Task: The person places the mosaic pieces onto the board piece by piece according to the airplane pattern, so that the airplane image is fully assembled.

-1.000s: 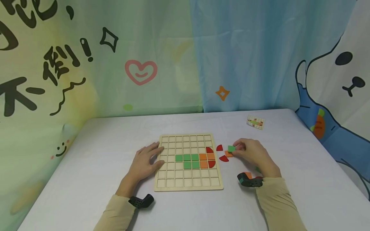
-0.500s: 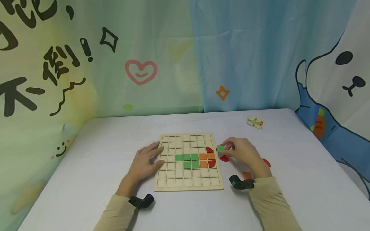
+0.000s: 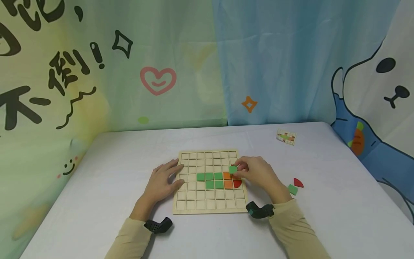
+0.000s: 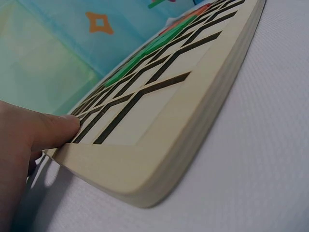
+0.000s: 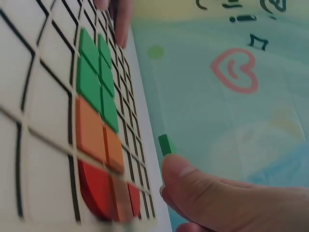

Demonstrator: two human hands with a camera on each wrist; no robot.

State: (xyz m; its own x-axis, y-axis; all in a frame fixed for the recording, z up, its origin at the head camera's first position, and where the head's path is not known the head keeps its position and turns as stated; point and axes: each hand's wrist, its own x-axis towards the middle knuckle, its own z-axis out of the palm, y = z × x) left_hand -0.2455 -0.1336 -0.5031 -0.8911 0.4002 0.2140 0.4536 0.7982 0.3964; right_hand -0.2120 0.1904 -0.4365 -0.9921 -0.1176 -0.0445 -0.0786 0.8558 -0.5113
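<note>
A pale wooden grid board (image 3: 191, 205) lies on the white table. In its cells sit several green squares (image 3: 209, 185), orange squares (image 3: 228, 183) and a red quarter-circle (image 3: 237, 183). My right hand (image 3: 260, 174) pinches a green square tile (image 3: 232, 169) between thumb and fingertips, over the board's right part. In the right wrist view this tile (image 5: 165, 144) stands out beyond the thumb, above the board's surface. My left hand (image 3: 160, 182) rests on the board's left edge with fingers relaxed. The left wrist view shows a digit (image 4: 60, 129) touching the board near a corner.
Right of the right forearm lie a loose red quarter-circle (image 3: 298, 182) and a loose green square (image 3: 293, 189). A small pattern card (image 3: 286, 137) lies at the back right. A printed curtain (image 3: 194, 72) hangs behind the table.
My right hand has carried the green tile leftward from beside the board to over its right part. Loose pieces beside the board are now covered by that hand and arm. The left hand stays put.
</note>
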